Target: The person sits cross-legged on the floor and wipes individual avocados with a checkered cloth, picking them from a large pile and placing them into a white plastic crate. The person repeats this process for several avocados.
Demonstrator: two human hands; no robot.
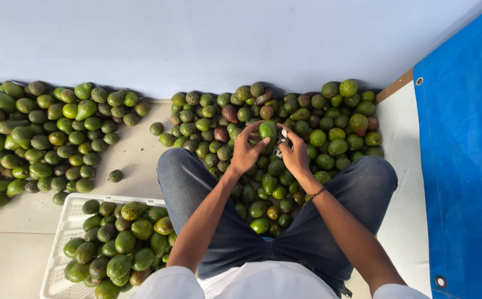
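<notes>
— So, what do you have in your hands right now?

— My left hand is closed around a green avocado, fingers curled over its near side and thumb across it, so the fruit sits lifted just above the heap between my knees. I judge I hold it that high to turn it and see the stem end.

— And the other hand?

— My right hand is pinched shut on a small dark-and-pale tool; I cannot tell what kind. It sits just beside the avocado, on the side away from my left palm, tip pointing at the fruit.

— Why sit with the pile there?

— Directly under the grip the loose fruit fills the gap between my legs, so either hand reaches more without stretching. Out beyond my left elbow stands a white crate, already well filled with avocados, near enough for a short swing of the arm.

— Anything further out?

— Well apart from the grip, past the crate, a second pile lies against the pale wall. Beyond my right forearm a blue tarp covers the floor.
</notes>
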